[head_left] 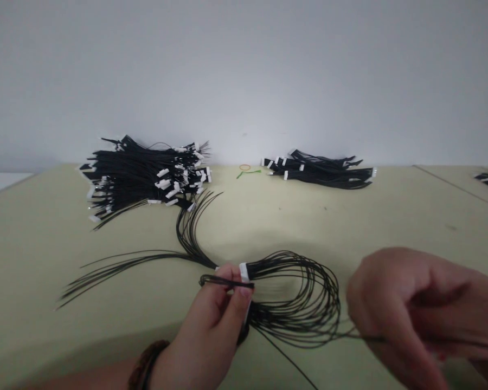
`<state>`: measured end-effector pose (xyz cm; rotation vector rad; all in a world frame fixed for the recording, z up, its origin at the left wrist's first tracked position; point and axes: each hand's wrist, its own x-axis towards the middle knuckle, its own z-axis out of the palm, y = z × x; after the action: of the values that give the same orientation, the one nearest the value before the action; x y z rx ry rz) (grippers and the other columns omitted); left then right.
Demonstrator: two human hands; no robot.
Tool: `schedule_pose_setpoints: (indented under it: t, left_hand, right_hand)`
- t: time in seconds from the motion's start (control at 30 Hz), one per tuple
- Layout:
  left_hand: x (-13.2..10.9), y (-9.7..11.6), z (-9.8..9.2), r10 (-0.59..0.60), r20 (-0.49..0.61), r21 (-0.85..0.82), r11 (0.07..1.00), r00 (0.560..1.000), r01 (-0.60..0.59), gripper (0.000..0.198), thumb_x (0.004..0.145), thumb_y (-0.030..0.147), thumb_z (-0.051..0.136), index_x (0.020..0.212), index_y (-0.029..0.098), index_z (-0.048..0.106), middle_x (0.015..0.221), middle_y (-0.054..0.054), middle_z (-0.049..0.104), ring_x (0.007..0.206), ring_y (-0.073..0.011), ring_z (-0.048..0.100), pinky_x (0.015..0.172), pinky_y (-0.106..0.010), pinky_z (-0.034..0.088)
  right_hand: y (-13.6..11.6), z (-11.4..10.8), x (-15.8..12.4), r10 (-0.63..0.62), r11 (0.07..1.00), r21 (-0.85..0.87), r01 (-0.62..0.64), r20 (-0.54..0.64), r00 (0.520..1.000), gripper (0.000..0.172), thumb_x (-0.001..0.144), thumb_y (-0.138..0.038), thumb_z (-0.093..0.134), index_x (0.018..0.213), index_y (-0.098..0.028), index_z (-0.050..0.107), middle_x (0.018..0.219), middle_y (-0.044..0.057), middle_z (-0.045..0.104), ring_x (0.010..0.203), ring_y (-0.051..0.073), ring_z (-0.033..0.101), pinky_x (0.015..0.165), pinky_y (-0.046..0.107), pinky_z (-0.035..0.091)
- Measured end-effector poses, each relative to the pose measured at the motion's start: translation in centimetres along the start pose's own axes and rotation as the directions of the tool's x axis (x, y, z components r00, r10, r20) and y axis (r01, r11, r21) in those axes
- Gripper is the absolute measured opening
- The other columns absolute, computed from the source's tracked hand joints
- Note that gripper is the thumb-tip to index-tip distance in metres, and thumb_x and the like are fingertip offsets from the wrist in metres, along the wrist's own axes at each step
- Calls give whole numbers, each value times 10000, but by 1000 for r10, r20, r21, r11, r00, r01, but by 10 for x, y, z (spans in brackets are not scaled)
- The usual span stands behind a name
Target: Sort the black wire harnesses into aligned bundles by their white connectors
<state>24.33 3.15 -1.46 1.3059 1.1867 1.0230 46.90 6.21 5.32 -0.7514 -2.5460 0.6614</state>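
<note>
My left hand [209, 325], with a dark band [148, 363] at the wrist, is closed on a black wire harness [321, 292] in the lower middle. The harness wires curve in a wide loop to the right of the fingers, and a white connector [244, 272] sticks up by the fingertips. Loose wire ends [146, 257] fan out to the left and back. A short doubled black wire lies across the left fingers. On the right, my right hand [418, 309], slightly blurred, is curled round a thin black wire [370, 338] running from the loop; its fingertips are partly hidden.
At the back left lies a large pile of black wire harnesses [134, 173] with white connectors. A smaller pile [325, 170] lies back right, against the wall [244, 70]. Between them are an orange rubber band [244, 167] and a green strip [250, 172] on the table [410, 222].
</note>
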Motion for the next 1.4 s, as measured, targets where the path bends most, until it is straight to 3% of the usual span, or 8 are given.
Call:
schedule_pose_setpoints:
  t: [0.07,0.17,0.27,0.33,0.43,0.5,0.7,1.4]
  left_hand:
    - [-1,-1,0,-11,-13,2,1000,1000,11,123,870,268,457,838,180,537,804,-17,583,766,-130,535,730,-222,453]
    - [-2,-2,0,-3,-28,36,999,1000,4,153,872,289,456,797,182,536,780,-15,573,741,-131,524,704,-221,454]
    - [-3,-3,-1,25,-21,76,997,999,-23,157,882,288,445,805,186,537,745,-8,545,703,-127,495,676,-214,442]
    - [-5,-4,-2,37,3,116,993,999,-37,149,886,291,439,816,191,525,724,1,514,677,-122,468,657,-205,429]
    - [-10,-5,-4,36,55,209,977,998,-47,170,901,319,405,819,205,500,704,15,461,647,-117,426,617,-190,406]
    - [-15,-7,-6,35,108,270,961,994,-63,180,913,329,370,844,217,493,720,12,465,656,-123,424,598,-189,397]
    - [-18,-8,-10,169,241,349,904,956,-248,103,902,250,374,846,246,461,685,27,492,617,-124,447,563,-185,402]
    - [-14,-1,-9,233,331,360,865,915,-350,104,897,204,372,837,228,454,726,26,526,640,-103,486,590,-148,442]
  right_hand:
    - [16,-15,-1,34,922,384,-51,50,998,457,922,-472,342,642,-156,518,521,-69,518,468,27,519,467,120,416]
    - [32,-26,6,167,860,507,-59,-171,971,408,858,-444,491,583,-149,551,663,-38,538,625,60,533,557,205,446]
    - [29,-24,14,350,841,539,-46,-479,805,664,946,-308,100,478,-60,501,801,-56,586,562,4,482,461,212,320]
    - [17,-17,17,440,789,610,-79,-469,766,665,891,-131,-35,586,-35,549,706,-77,576,385,-48,336,379,191,207]
    - [-6,4,15,382,761,622,-185,-199,902,303,902,-180,269,806,-126,551,546,-92,565,305,-6,393,322,103,254]
    - [-19,22,12,370,865,396,-308,-89,925,116,839,-146,477,736,-183,515,534,-87,578,392,38,507,346,118,343]
    - [-29,57,8,22,920,-374,-121,-258,966,240,901,-173,402,703,-207,533,572,-56,543,466,95,481,440,241,326]
    - [-30,63,8,-103,899,-437,-14,-244,964,293,906,-116,362,654,-187,494,549,-47,502,469,109,446,457,275,299]
